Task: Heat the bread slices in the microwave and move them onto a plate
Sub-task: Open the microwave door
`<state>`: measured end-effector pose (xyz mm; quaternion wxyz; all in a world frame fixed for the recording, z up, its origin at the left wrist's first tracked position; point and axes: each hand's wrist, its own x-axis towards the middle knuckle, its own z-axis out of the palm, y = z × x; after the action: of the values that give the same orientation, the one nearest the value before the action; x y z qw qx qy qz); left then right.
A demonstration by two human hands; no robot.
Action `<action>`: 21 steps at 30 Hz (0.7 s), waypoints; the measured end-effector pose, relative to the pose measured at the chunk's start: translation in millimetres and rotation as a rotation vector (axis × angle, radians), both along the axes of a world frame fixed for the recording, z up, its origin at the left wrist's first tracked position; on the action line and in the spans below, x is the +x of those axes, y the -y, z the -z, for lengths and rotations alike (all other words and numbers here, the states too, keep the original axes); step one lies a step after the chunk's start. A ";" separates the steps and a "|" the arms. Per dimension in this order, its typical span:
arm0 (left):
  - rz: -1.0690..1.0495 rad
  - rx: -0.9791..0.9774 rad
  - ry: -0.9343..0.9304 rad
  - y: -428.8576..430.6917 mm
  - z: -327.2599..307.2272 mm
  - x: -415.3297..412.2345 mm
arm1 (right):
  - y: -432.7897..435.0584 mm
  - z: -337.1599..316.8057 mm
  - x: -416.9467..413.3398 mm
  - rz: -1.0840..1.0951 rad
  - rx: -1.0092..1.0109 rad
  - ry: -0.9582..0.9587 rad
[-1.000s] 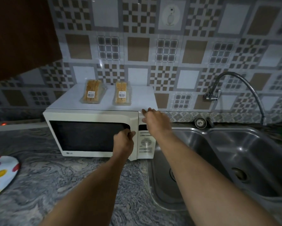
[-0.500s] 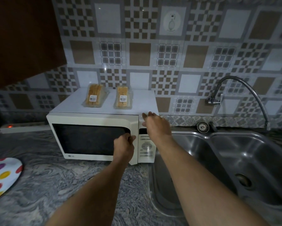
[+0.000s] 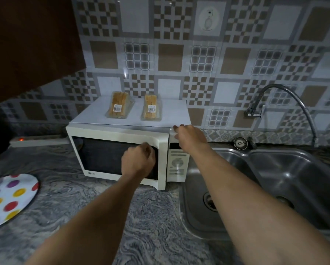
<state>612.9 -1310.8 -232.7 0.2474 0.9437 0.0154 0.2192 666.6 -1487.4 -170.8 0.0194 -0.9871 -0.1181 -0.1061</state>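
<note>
A white microwave (image 3: pixel 110 133) stands on the marbled counter, its door swung slightly ajar at the right edge. My left hand (image 3: pixel 138 161) is curled into the door's handle recess. My right hand (image 3: pixel 189 133) presses flat on the microwave's top right corner, above the control panel (image 3: pixel 177 163). Two clear packs of bread slices lie on top of the microwave: a left pack (image 3: pixel 119 108) and a right pack (image 3: pixel 150 109). A white plate with coloured dots (image 3: pixel 9 199) lies on the counter at the far left.
A double steel sink (image 3: pixel 275 180) with a curved tap (image 3: pixel 286 109) lies right of the microwave. A power strip (image 3: pixel 38 140) with a red light sits by the wall at left. A dark cabinet (image 3: pixel 30 41) hangs at upper left.
The microwave door has come a little way out at its right edge under my left hand. My right hand has stayed on the top corner. The view has tilted slightly.
</note>
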 end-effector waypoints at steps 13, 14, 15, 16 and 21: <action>-0.017 0.141 0.252 -16.2 -10.1 21.4 | -7.6 1.7 -2.6 -0.031 0.079 -0.023; -0.029 0.118 0.253 -16.2 -11.1 19.6 | -8.3 1.7 -4.6 -0.035 0.063 -0.023; -0.045 0.093 0.259 -15.7 -13.1 16.5 | -8.8 2.4 -6.1 -0.040 0.046 -0.028; -0.062 0.069 0.262 -14.9 -15.8 12.0 | -8.6 3.2 -7.1 -0.045 0.033 -0.037; -0.143 -0.015 0.205 -22.0 -25.1 -9.3 | -12.2 7.7 -8.7 -0.066 0.023 -0.103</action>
<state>603.6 -1288.9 -207.6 0.2387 0.9109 0.0591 0.3313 657.8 -1475.2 -178.6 0.0405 -0.9865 -0.1483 -0.0560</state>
